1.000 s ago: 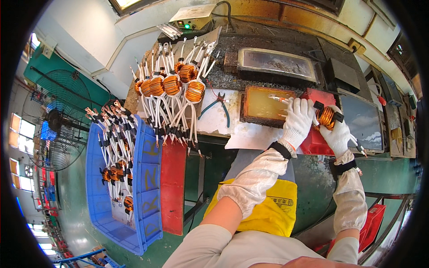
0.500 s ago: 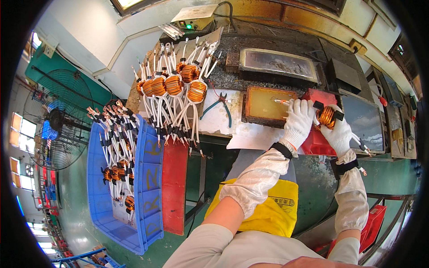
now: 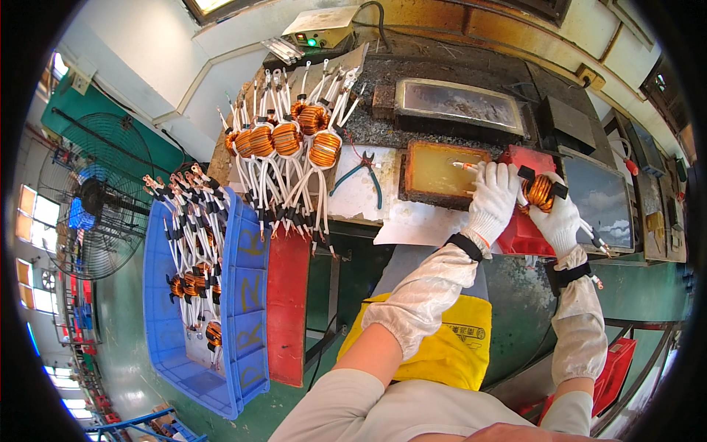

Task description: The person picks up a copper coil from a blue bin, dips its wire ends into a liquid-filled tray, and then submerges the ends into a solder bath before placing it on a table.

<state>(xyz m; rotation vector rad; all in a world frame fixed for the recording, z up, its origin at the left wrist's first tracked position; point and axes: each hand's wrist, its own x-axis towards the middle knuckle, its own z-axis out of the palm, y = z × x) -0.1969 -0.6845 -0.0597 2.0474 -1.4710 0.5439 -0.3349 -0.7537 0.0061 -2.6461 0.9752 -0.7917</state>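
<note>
Both of my hands wear white gloves. My right hand (image 3: 557, 225) is closed round a copper-wound ring coil (image 3: 540, 193) with black wrapped patches, and white leads with bare ends stick out below that hand. My left hand (image 3: 492, 195) is closed on white leads, to the left of the coil. Their metal-tipped ends (image 3: 464, 166) point left over the right part of a rusty-rimmed tray (image 3: 438, 197) of yellowish liquid. Whether the tips touch the liquid I cannot tell. Under and between my hands sits a red plastic container (image 3: 518, 239).
Several finished-looking coils (image 3: 286, 140) with white leads stand on the bench's left. Pliers (image 3: 366, 177) with teal handles lie on white paper. Behind the tray is a metal-framed pot (image 3: 460, 103). A blue crate (image 3: 247, 324) holds more coils. A fan (image 3: 92, 195) stands far left.
The coil and my right hand have shifted very slightly to the right. My left hand and the lead ends stay almost where they were.
</note>
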